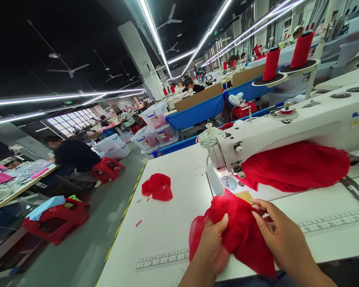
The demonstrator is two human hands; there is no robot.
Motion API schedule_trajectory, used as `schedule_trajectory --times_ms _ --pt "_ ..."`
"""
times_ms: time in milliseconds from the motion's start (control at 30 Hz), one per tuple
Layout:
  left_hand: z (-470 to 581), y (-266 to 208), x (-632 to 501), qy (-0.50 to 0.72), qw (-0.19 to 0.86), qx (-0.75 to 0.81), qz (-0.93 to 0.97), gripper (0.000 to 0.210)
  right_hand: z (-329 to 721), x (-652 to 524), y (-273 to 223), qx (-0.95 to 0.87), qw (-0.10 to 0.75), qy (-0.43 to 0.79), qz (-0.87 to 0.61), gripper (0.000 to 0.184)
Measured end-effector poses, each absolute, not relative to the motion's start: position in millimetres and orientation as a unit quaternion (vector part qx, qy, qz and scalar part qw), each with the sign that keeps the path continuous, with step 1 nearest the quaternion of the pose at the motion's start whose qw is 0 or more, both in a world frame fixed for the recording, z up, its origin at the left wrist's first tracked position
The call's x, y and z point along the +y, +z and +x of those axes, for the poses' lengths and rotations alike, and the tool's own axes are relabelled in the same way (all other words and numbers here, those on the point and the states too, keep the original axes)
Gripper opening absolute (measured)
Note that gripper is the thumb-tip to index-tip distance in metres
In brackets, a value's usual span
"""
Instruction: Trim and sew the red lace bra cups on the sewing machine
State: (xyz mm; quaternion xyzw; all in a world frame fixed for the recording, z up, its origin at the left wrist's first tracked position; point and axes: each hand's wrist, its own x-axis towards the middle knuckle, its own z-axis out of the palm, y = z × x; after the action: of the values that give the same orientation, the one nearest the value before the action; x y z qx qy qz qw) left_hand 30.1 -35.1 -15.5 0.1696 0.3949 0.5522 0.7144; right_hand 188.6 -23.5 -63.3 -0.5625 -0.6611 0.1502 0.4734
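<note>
A piece of sheer red fabric (242, 231) hangs between my two hands at the front of the sewing machine (287, 123). My left hand (214, 243) is closed on its left part, the thumb lying on top. At the upper right edge of the cloth, my right hand (279, 231) pinches it between thumb and fingers. The top of the cloth reaches close to the needle area; whether it lies under the presser foot I cannot tell. A small tan piece (244, 196) shows just behind the cloth, near my right fingertips.
More red fabric (299, 167) lies bunched under the machine arm. A loose red scrap (157, 187) rests on the white table (155, 227), which has a printed ruler along its front. Red thread cones (271, 64) stand behind. Left of the aisle, a person (74, 155) sits working.
</note>
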Motion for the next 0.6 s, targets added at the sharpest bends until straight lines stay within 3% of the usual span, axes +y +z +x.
schedule_trajectory --times_ms 167,467,600 --pt "28.5 -17.6 -34.6 0.552 0.717 0.396 0.156 0.046 184.5 -23.5 -49.5 -0.649 0.524 0.106 -0.541 0.018" --pt "23.1 -10.4 -38.1 0.512 0.744 0.370 0.217 0.041 182.2 -29.1 -50.5 -0.663 0.542 0.101 -0.506 0.015" --pt "18.3 -8.9 -45.4 0.494 0.679 0.463 0.284 0.038 190.6 -35.1 -42.2 -0.687 0.538 0.093 -0.479 0.016"
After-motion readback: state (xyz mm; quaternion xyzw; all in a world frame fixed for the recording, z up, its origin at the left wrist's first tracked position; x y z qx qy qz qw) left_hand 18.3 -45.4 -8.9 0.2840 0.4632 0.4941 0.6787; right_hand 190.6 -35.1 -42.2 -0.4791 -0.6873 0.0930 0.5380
